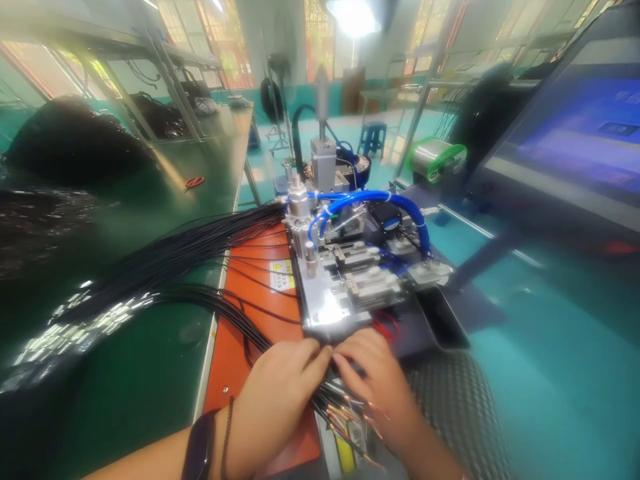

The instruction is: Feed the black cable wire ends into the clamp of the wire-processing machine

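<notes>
Lower centre of the frame: the left hand (283,380) and right hand (375,367) are curling inward, fingertips almost meeting; what they are pinching, I cannot tell. Black cables (240,322) are running from the left across the orange worktop (227,363), their coloured wire ends (340,415) splaying below. Because these ends are crossing, tugging one could snag or bend its neighbours.

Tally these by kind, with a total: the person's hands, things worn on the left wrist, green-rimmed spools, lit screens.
Left hand and right hand: 2
Dark band and thin cord: 2
Green-rimmed spool: 1
Lit screen: 1
Total: 6
</notes>
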Tool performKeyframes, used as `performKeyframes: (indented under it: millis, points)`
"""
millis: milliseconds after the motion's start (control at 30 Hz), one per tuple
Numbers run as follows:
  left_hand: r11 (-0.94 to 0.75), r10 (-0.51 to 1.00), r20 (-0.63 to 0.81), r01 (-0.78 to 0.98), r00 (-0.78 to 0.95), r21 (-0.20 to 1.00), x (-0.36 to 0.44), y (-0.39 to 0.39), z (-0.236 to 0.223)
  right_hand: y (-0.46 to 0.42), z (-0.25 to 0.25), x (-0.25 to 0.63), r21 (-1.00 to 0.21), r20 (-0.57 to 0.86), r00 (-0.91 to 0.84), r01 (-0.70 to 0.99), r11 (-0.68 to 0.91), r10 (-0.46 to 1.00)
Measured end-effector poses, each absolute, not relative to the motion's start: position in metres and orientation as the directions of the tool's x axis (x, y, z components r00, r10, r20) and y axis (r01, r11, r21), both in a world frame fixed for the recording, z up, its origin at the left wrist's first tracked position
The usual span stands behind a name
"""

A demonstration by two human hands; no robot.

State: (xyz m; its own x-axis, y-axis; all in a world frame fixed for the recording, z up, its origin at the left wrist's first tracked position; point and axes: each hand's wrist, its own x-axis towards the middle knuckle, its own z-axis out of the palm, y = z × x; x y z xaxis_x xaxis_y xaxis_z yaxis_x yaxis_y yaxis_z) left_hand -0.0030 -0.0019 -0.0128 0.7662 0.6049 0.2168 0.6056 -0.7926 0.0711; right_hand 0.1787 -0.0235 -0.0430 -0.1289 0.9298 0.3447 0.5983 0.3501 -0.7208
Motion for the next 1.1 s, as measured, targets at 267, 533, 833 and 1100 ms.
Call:
performKeyframes:
  millis: [267,533,833,1100]
  points:
    - [-0.832,0.548,0.254,0.550,0.797,0.069,-0.003,-0.001,-0.012,-0.027,-0.047,0.198,-0.807,0.113,-0.095,0.573,0.147,0.989]
    - [-0.847,0.521,0.225,0.531,0.824,0.017,-0.001,0.002,-0.014,-0.025,-0.051,0.204,-0.943,-0.111,-0.077,0.324,-0.080,0.991]
    - [-0.841,0.540,0.085,0.540,0.837,0.024,0.001,-0.001,-0.010,-0.021,-0.064,0.197,-0.960,-0.187,-0.010,0.212,-0.181,0.982]
    - [-0.829,0.559,0.010,0.559,0.829,0.008,0.005,0.001,-0.006,-0.018,-0.064,0.191,-0.963,-0.201,0.014,0.180,-0.200,0.979]
